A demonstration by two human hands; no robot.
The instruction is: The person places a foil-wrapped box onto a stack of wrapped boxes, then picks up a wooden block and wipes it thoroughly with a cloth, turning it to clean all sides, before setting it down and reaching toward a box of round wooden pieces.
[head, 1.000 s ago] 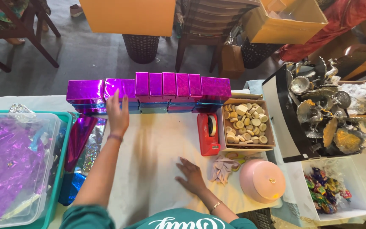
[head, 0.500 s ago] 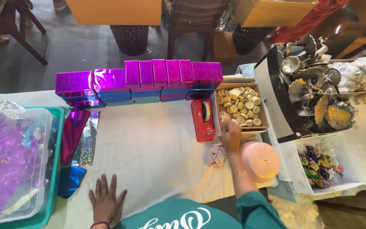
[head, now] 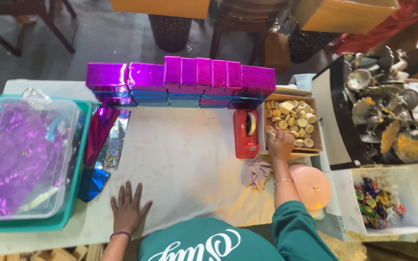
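My left hand [head: 127,209] rests flat on the white table cover [head: 180,159] near the front edge, fingers spread, holding nothing. My right hand [head: 280,143] reaches into the near left corner of a cardboard box [head: 316,140] filled with several small round tan pieces [head: 293,120]; its fingers curl down among them and whether they grip one is hidden. A red tape dispenser [head: 246,133] stands just left of that box. A row of shiny magenta and blue wrapped boxes [head: 180,82] lines the far side of the table.
A teal tray holding a clear tub of purple foil [head: 20,154] sits at left, with loose foil sheets [head: 100,145] beside it. A pink round lid [head: 311,186] and crumpled cloth [head: 258,173] lie near my right arm. Metal ornaments [head: 383,111] and a tub of wrapped sweets [head: 378,203] stand at right.
My left hand has come off the magenta boxes back to the near table edge. My right hand has moved from the table centre to the box of round pieces.
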